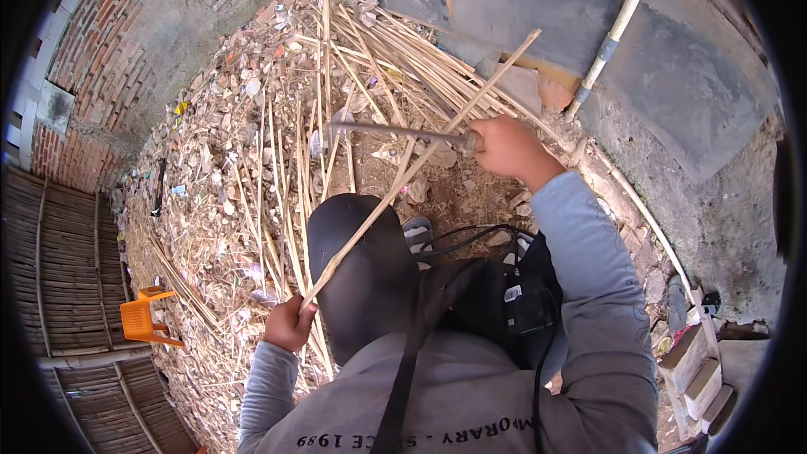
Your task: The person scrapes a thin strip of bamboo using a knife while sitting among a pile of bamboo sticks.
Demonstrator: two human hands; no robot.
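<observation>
A long split bamboo strip slants across my lap, from the lower left up to the right. My left hand is closed around its near end, beside my dark-covered knee. In my right hand, farther off and to the right, is the handle of a long-bladed knife. The blade points left and crosses the strip just short of my fist; whether it is cutting in or only resting there, I cannot tell. A dark strap and a black device with a cable lie against my body.
More bamboo strips lie in a pile at the far side, with others scattered left of my knee. Rubble and litter cover the ground. An orange plastic chair stands at left. A pale pole leans by the grey wall at right.
</observation>
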